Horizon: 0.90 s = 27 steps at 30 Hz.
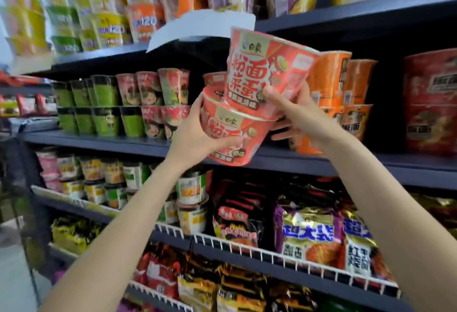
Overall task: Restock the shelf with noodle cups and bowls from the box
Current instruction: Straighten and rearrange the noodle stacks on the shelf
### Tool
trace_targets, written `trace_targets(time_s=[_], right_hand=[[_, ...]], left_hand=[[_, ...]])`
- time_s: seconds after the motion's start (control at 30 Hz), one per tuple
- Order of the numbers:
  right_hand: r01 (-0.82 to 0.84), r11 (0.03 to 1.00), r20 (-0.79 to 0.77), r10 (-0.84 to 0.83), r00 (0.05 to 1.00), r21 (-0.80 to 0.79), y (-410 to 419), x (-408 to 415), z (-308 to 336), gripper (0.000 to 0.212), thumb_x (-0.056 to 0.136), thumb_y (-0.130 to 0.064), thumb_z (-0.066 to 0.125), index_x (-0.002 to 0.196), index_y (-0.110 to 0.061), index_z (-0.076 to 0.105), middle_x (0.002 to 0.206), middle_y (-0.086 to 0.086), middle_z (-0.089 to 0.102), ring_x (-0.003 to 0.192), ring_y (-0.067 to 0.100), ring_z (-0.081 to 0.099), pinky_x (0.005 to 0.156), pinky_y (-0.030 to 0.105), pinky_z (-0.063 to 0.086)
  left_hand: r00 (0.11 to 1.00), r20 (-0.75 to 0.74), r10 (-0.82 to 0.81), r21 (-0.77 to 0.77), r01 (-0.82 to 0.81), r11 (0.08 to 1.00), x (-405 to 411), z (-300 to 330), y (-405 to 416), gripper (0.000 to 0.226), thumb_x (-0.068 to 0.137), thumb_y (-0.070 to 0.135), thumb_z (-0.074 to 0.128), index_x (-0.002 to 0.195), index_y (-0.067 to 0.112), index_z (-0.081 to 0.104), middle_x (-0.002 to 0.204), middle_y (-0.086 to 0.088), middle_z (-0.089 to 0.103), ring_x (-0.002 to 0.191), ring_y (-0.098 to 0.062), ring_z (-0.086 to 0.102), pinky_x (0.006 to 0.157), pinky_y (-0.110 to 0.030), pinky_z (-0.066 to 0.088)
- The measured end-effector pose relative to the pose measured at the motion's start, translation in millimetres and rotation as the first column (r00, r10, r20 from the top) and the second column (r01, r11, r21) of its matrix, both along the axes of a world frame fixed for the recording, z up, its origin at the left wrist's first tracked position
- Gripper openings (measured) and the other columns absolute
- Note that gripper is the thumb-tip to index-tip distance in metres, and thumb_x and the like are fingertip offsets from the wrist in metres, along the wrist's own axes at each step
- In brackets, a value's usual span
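**Two red bowls going up at the middle shelf**

The left hand (pixel 197 136) is cupping the lower red paper noodle bowl (pixel 232 136); the right hand (pixel 294 111) is gripping the tilted upper red bowl (pixel 267 69) stacked in it, before the dark shelf (pixel 371 163).

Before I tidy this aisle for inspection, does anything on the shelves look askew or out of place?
Yes: a white paper tag on the upper shelf edge has come loose, tilting and jutting outward. The two red bowls are stacked crookedly, but the left hand and right hand hold them.

top-shelf cups (pixel 103 15): blurred | red tubs (pixel 431 104): cut off right | box: unseen
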State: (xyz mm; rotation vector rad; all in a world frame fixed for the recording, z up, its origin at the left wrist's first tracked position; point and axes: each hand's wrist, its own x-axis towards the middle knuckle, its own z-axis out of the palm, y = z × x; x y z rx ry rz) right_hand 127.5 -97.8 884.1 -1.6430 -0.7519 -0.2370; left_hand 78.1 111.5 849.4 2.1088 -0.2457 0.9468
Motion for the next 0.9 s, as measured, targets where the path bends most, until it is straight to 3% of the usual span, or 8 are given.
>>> trace_targets(time_s=[0.07, 0.13, 0.23, 0.33, 0.43, 0.63, 0.77, 0.9], right_hand=[[0.082, 0.996, 0.052, -0.081, 0.995, -0.022, 13, 15, 9, 0.084, 0.075, -0.055, 0.068, 0.139, -0.038, 0.018, 0.112, -0.008, 0.061, 0.084, 0.015, 0.070, 0.060, 0.031, 0.059], [0.155, 0.987, 0.112, -0.151, 0.982, -0.032, 23, 29, 11, 0.080, 0.078, -0.048, 0.070, 0.139, -0.038, 0.021, 0.103, -0.017, 0.058, 0.082, 0.010, 0.068, 0.060, 0.030, 0.059], [0.293, 0.952, 0.195, -0.272, 0.942, -0.092, 35, 52, 10, 0.081, 0.078, -0.046, 0.071, 0.141, -0.032, 0.023, 0.100, -0.022, 0.055, 0.091, 0.008, 0.064, 0.081, 0.035, 0.057], [0.444, 0.882, 0.248, -0.400, 0.882, -0.156, 49, 73, 6, 0.097, 0.075, -0.056, 0.068, 0.148, -0.022, 0.015, 0.129, -0.005, 0.054, 0.119, 0.016, 0.051, 0.102, 0.044, 0.044], [0.587, 0.785, 0.298, -0.522, 0.799, -0.197, 58, 87, 2, 0.107, 0.077, -0.060, 0.064, 0.151, -0.017, 0.000, 0.146, 0.010, 0.040, 0.131, 0.026, 0.042, 0.106, 0.044, 0.038], [0.711, 0.677, 0.408, -0.604, 0.685, -0.191, 71, 101, -13, 0.091, 0.088, -0.037, 0.064, 0.151, -0.015, 0.002, 0.142, 0.015, 0.034, 0.122, 0.030, 0.047, 0.089, 0.030, 0.037], [0.694, 0.703, 0.431, -0.583, 0.689, -0.159, 66, 105, -23, 0.082, 0.091, -0.030, 0.061, 0.151, -0.017, 0.008, 0.142, 0.009, 0.032, 0.117, 0.021, 0.050, 0.089, 0.020, 0.034], [0.635, 0.766, 0.505, -0.513, 0.694, -0.095, 44, 98, -38, 0.066, 0.091, -0.025, 0.060, 0.147, -0.022, 0.025, 0.134, 0.000, 0.039, 0.098, 0.010, 0.056, 0.085, 0.033, 0.054]], left_hand=[[0.989, -0.088, -0.116, -0.041, 0.113, 0.993, 32, 11, 23, 0.103, 0.058, 0.045, 0.083, 0.144, 0.031, 0.027, 0.120, 0.022, 0.054, 0.105, 0.004, 0.055, 0.089, -0.024, 0.047], [0.956, -0.158, -0.247, -0.127, 0.229, 0.965, 63, 12, 39, 0.100, 0.054, 0.045, 0.086, 0.139, 0.029, 0.035, 0.112, 0.019, 0.060, 0.099, 0.006, 0.057, 0.078, -0.017, 0.050], [0.898, -0.233, -0.374, -0.230, 0.323, 0.918, 107, 4, 56, 0.105, 0.034, 0.058, 0.086, 0.128, 0.033, 0.045, 0.115, 0.010, 0.065, 0.106, -0.005, 0.061, 0.085, -0.023, 0.050], [0.840, -0.256, -0.478, -0.270, 0.413, 0.870, 145, -4, 62, 0.086, 0.047, 0.045, 0.089, 0.122, 0.028, 0.051, 0.111, 0.009, 0.069, 0.105, -0.008, 0.063, 0.093, -0.029, 0.049], [0.792, -0.249, -0.557, -0.267, 0.496, 0.826, 174, -6, 59, 0.054, 0.070, 0.020, 0.080, 0.117, 0.024, 0.054, 0.102, 0.014, 0.071, 0.098, -0.001, 0.065, 0.088, -0.023, 0.051], [0.822, -0.225, -0.524, -0.226, 0.479, 0.848, 211, -10, 64, 0.062, 0.065, 0.038, 0.077, 0.122, 0.025, 0.058, 0.116, 0.013, 0.066, 0.110, -0.003, 0.059, 0.105, -0.031, 0.041], [0.851, -0.149, -0.504, -0.267, 0.456, 0.849, 210, -16, 61, 0.062, 0.075, 0.024, 0.074, 0.132, 0.019, 0.050, 0.116, 0.009, 0.065, 0.102, 0.001, 0.061, 0.092, -0.017, 0.046], [0.968, -0.006, -0.253, -0.230, 0.245, 0.942, 186, -24, 42, 0.058, 0.082, 0.022, 0.071, 0.134, 0.024, 0.045, 0.123, 0.006, 0.059, 0.109, -0.008, 0.057, 0.098, -0.031, 0.044]])
